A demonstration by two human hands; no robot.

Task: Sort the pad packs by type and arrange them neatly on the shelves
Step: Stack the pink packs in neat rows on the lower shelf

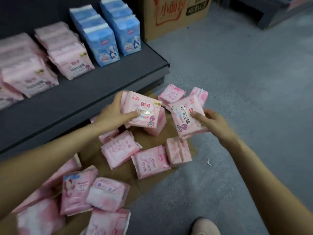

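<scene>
My left hand (113,111) grips a small stack of pink pad packs (144,112) just past the shelf's front corner. My right hand (213,122) holds a single pink pad pack (183,116), tilted, face up, close to the right of that stack. Several more loose pink packs (150,161) lie on flattened brown cardboard (118,172) on the floor below both hands. On the dark grey shelf (94,92), pink packs (71,53) stand in rows at the left and blue packs (108,43) in two rows at the right.
A cardboard box (174,17) with red print stands on the grey floor behind the shelf's end. Another dark shelf base (271,12) sits at the top right. My shoe (205,226) shows at the bottom edge. A small scrap of paper (208,161) lies on the floor.
</scene>
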